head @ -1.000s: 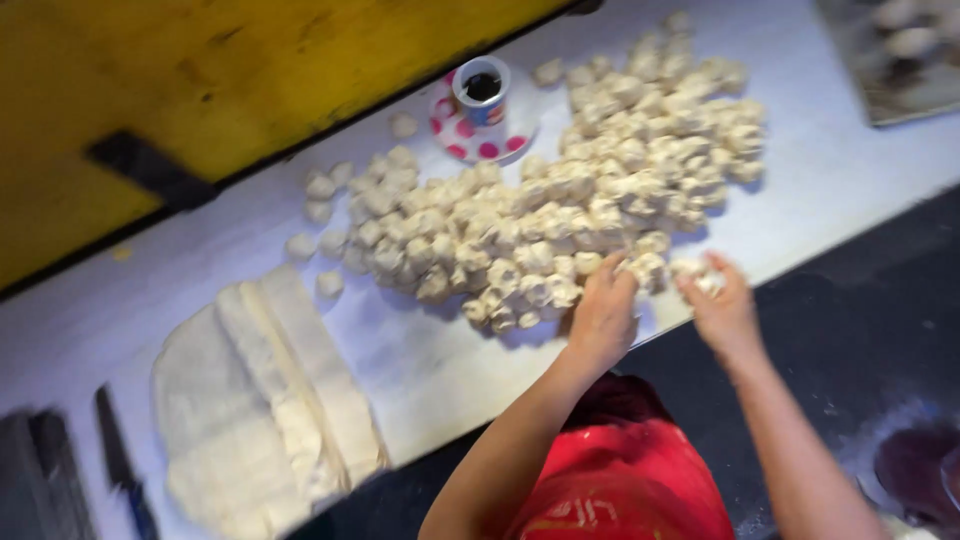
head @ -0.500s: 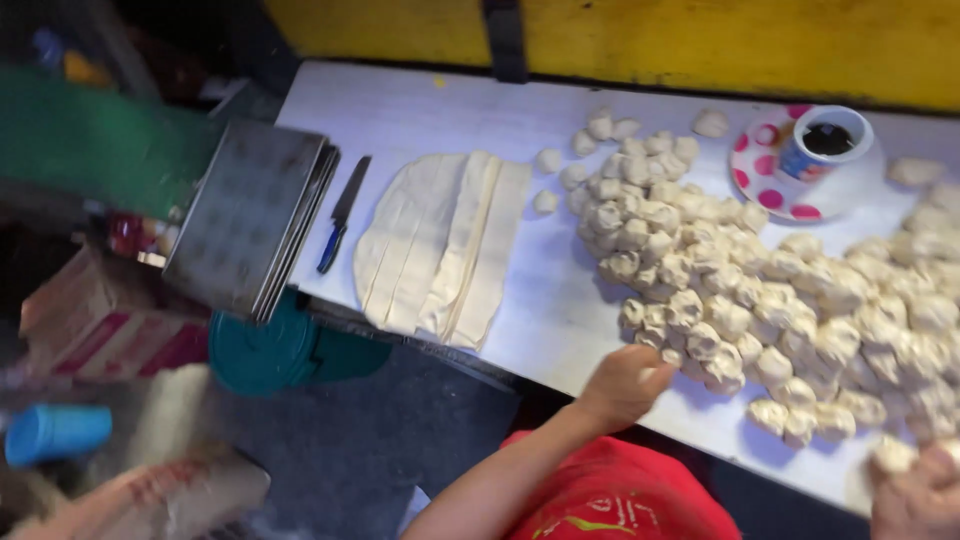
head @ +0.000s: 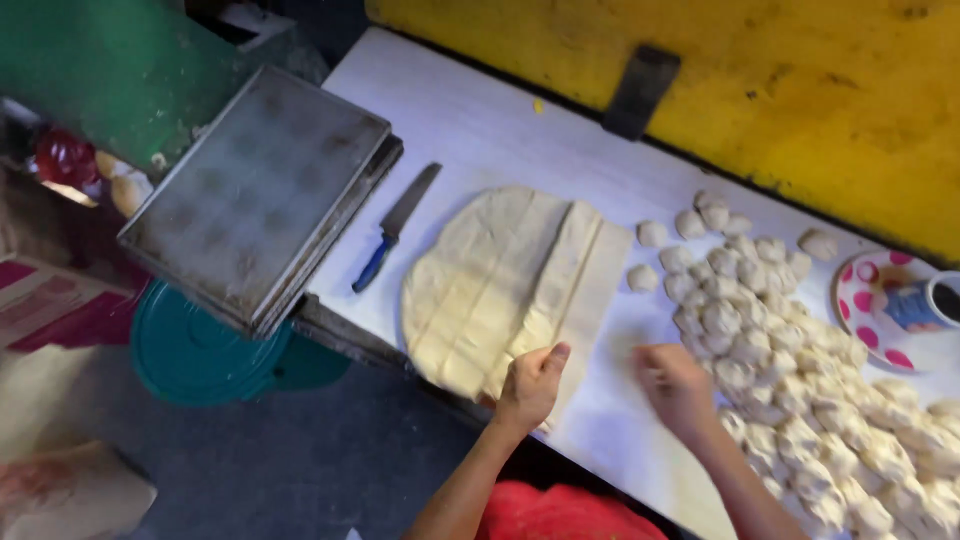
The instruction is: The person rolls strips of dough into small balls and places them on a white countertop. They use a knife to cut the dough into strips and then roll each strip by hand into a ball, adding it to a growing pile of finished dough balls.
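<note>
The person's left hand point(head: 532, 385) rests at the near edge of a flat, pale slab of rolled dough cut into long strips point(head: 505, 290), its fingers curled around the end of one strip and the thumb raised. The right hand point(head: 675, 385) is just beside it, over the bare white tabletop point(head: 480, 130); it is blurred, and whether it is clenched or loose cannot be told. Nothing can be made out in it.

To the right of the right hand, close by, spreads a heap of small, pale dough lumps point(head: 800, 400), running away along the table. Beyond that heap stands a white saucer with pink dots point(head: 860, 295) with a dark cup point(head: 935, 300) on it.

Beyond the left hand and further left, past the dough slab, lies a knife with a blue handle point(head: 395, 228). Left of the knife, a stack of grey metal baking trays point(head: 255, 190) overhangs the table's end. Under the trays sits a round teal lid point(head: 205, 350). Far left of the hands lies a pink and red carton point(head: 50, 310), its print too blurred to make out.
</note>
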